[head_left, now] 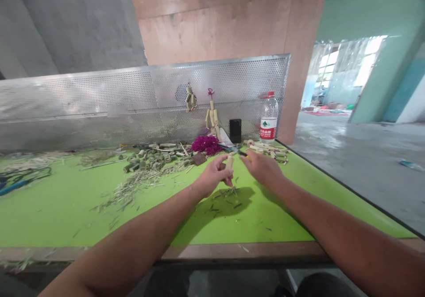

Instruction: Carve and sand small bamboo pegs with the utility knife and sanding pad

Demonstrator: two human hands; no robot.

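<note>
And there it was, right over the middle of the green mat [49, 213]: the left hand [211, 176] had a pale bamboo stick [229, 166] standing nearly upright, its fingers curled tight around the lower part. The right hand [262, 167] came in just beside it, fingers pressed together and pinching a small knife [241, 152], with a yellow bit showing near the grip. The blade end reached toward the top of the stick, though the exact contact was too small to call.

Directly below the hands, a little scatter of green scraps [227, 195] lay on the green mat. Toward its left side sat a long spread of shavings [133, 188], and behind those, a heap of cut bamboo pieces [156, 160]. Along the back edge, a purple tuft [206, 145] sat near a bamboo figure [212, 115], standing upright with a phone [235, 131] just beside it. A water bottle [268, 119] stood at the back right corner, behind a smaller row of bamboo pieces [267, 150]. Another small bamboo figure [190, 98] hung on a perforated metal panel [142, 102] rising behind the green mat.
</note>
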